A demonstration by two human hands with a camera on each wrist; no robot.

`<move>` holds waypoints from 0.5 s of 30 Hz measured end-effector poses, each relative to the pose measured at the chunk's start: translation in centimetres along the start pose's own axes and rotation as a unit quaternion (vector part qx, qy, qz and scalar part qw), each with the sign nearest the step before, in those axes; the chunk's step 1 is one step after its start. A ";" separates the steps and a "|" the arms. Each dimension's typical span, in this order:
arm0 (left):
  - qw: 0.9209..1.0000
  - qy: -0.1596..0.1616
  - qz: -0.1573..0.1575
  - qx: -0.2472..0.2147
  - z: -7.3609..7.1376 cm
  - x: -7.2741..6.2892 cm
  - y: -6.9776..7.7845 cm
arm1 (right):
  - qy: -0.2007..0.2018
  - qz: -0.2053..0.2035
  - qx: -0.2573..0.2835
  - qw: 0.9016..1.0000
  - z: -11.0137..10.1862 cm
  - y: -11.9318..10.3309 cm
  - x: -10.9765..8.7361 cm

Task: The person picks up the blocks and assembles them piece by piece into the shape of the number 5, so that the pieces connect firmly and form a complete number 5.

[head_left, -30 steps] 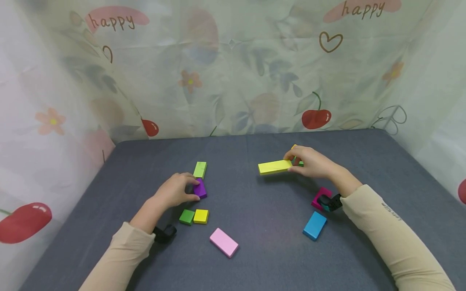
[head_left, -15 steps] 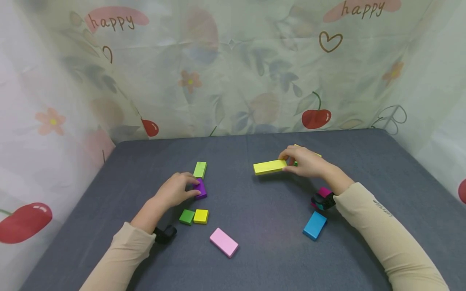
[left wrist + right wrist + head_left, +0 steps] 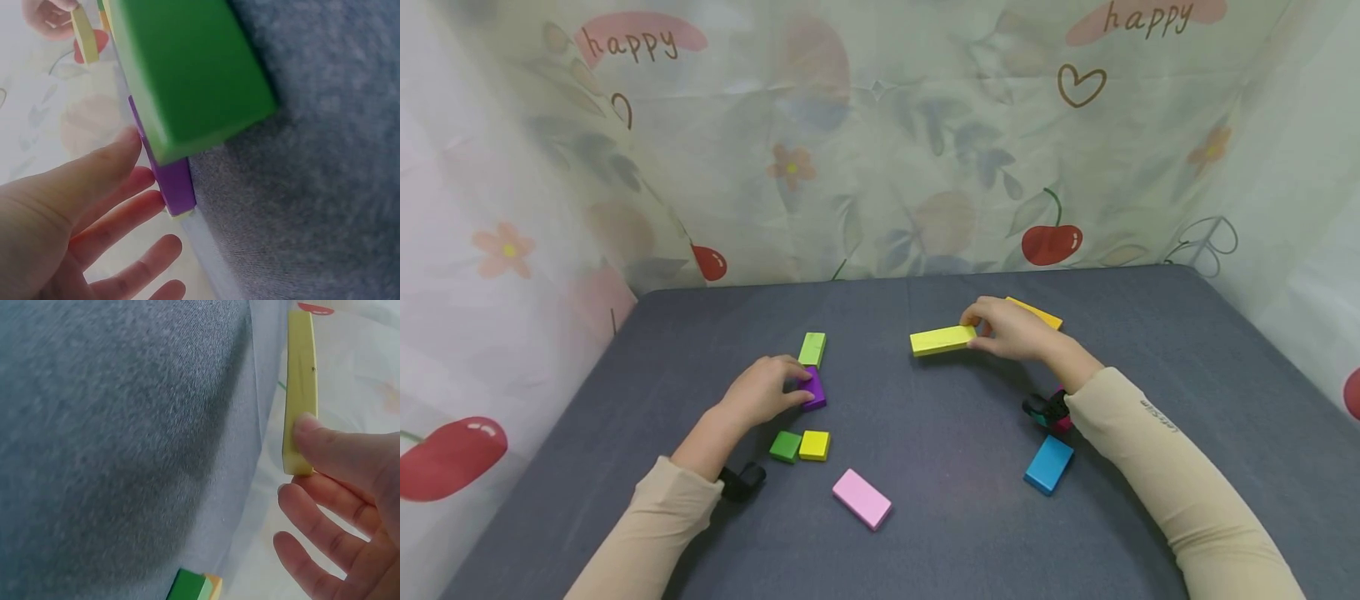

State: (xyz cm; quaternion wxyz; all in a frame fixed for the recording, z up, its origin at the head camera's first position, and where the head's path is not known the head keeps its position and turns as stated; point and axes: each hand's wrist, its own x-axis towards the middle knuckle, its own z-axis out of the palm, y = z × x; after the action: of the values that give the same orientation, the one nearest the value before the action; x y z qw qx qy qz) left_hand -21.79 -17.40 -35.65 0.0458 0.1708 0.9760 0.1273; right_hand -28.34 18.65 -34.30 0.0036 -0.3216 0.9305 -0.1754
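My left hand [image 3: 763, 390] is at a purple block [image 3: 815, 393] lying on the table, its thumb and fingertips about the block. In the left wrist view the thumb and two fingers touch the purple block [image 3: 175, 184], while the other fingers spread free. My right hand [image 3: 1011, 327] pinches one end of a long yellow block [image 3: 938, 341] between thumb and fingers, holding it above the table. The right wrist view shows the thumb on the face of this yellow block [image 3: 301, 375]. A light green block [image 3: 812, 349] adjoins the purple one's far end.
Small green [image 3: 785, 447] and yellow [image 3: 815, 446] blocks lie side by side before the left hand. A pink block [image 3: 862, 499] lies nearer. A blue block [image 3: 1048, 465], a partly hidden magenta block [image 3: 1063, 424] and an orange block [image 3: 1037, 312] are at the right. Printed curtains surround the table.
My right hand has moved left with the yellow block, uncovering more of the orange block. The left thumb has drawn in slightly over the purple block, which stays in place.
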 end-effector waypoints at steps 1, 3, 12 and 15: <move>1.000 0.000 0.001 0.001 0.0 0.0 0.0 | 0.000 0.003 0.000 1.000 0.0 -0.1 0.1; 1.000 -0.001 0.000 0.003 -0.1 0.0 0.1 | 0.001 0.009 -0.003 1.000 0.1 -0.2 0.4; 1.000 -0.010 -0.008 0.015 -0.2 0.0 0.4 | 0.005 0.044 -0.005 0.999 0.7 -0.5 1.7; 1.000 -0.011 -0.007 0.016 -0.2 0.0 0.4 | -0.001 0.058 0.001 0.998 0.9 -0.4 2.0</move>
State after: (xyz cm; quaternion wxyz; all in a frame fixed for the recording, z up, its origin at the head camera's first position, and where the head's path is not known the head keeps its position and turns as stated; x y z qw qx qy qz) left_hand -21.67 -17.07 -35.30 0.0548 0.1657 0.9786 0.1092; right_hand -29.60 16.83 -34.81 0.0150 -0.2675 0.9473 -0.1756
